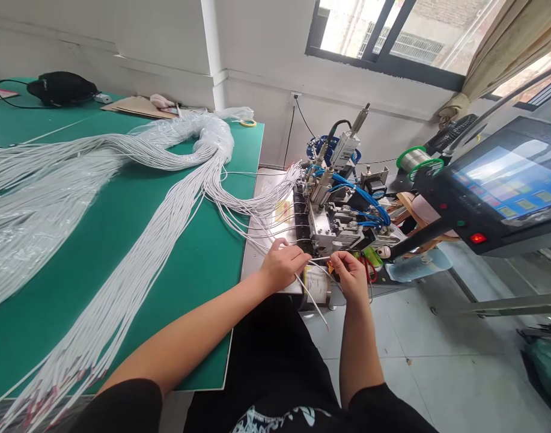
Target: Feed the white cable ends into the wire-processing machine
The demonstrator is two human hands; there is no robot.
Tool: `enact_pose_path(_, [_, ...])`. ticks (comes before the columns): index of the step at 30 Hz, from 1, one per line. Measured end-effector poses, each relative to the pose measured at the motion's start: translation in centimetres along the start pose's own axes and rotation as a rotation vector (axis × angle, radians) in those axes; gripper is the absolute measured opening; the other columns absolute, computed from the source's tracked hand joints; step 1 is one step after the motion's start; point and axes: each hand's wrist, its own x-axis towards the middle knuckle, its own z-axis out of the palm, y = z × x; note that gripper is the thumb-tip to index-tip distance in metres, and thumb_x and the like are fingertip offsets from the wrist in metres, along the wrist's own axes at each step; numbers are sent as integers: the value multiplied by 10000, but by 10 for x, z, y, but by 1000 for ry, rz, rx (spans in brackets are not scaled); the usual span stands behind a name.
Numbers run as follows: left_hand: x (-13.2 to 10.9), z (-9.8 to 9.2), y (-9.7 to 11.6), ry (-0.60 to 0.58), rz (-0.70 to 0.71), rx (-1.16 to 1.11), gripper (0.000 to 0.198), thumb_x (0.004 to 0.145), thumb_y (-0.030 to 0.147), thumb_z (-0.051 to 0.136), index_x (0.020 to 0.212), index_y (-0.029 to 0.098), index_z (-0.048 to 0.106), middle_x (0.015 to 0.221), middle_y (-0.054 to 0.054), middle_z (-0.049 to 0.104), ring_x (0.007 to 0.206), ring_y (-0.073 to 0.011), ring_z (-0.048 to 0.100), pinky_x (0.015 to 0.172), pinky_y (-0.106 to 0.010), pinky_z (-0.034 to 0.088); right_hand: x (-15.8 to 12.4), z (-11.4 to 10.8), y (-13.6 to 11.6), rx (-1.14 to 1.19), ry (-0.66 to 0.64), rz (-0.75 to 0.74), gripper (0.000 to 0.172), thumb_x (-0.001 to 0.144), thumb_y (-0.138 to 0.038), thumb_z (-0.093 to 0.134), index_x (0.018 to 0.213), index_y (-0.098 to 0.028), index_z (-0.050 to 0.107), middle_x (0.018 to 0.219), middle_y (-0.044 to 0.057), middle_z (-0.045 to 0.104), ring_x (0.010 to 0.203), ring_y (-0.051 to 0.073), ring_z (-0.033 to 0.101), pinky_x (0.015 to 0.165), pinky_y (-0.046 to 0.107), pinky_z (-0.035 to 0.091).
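Note:
Between my two hands a white cable (320,258) is stretched at the front of a metal machine (322,225). My left hand (284,264) is closed round it, and a loose cable end hangs below that hand. At the cable's other end, the fingers of my right hand (350,273) are pinched together on it. More white cables run from the machine's left side over a metal plate (252,264) to a large bundle of white cables (167,222) on the green table. Many of the bundle's ends near me are reddish.
The green table (203,313) lies to the left, with plastic-wrapped cables (41,234) and a black bag (61,89). A touch screen (518,180) on an arm stands at the right. A wire spool (417,162) and red-handled scissors (371,269) are near the machine.

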Motion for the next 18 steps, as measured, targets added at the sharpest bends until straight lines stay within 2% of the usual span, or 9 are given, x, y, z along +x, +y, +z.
enact_pose_path(7, [-2, 6, -4, -106, 31, 51, 190, 920, 164, 436, 936, 209, 621, 763, 17, 621, 727, -114, 559, 900, -343, 292, 9, 7, 7, 195, -70, 39, 284, 807, -437, 651, 754, -163, 602, 640, -11, 520, 540, 82, 379, 520, 223, 292])
enact_pose_path(9, [-3, 7, -4, -109, 15, 61, 206, 904, 135, 438, 974, 211, 616, 767, 16, 618, 735, -120, 560, 908, -351, 288, 11, 5, 6, 131, -60, 31, 278, 811, -437, 643, 773, -163, 617, 665, 1, 545, 571, 95, 422, 547, 229, 319])
enact_pose_path(12, [-3, 7, -3, -121, -21, 79, 300, 862, 78, 439, 1069, 220, 604, 792, 5, 623, 759, -136, 569, 913, -369, 282, 14, 1, 7, -110, -64, -29, 275, 823, -427, 617, 774, -157, 633, 686, 15, 573, 635, 122, 480, 607, 245, 358])
enact_pose_path(15, [-2, 8, -3, -175, -59, 92, 378, 831, 53, 449, 1119, 245, 603, 824, -7, 626, 776, -151, 576, 899, -384, 280, 18, -1, 11, -300, -106, -63, 279, 827, -413, 589, 729, -152, 614, 640, 4, 541, 612, 119, 449, 598, 248, 339])
enact_pose_path(18, [-1, 10, -4, -226, -90, 102, 367, 820, 66, 481, 1099, 259, 620, 843, -10, 624, 798, -169, 570, 868, -389, 286, 22, -1, 19, -277, -147, -31, 293, 823, -417, 568, 688, -157, 561, 603, -16, 469, 591, 107, 397, 578, 243, 309])
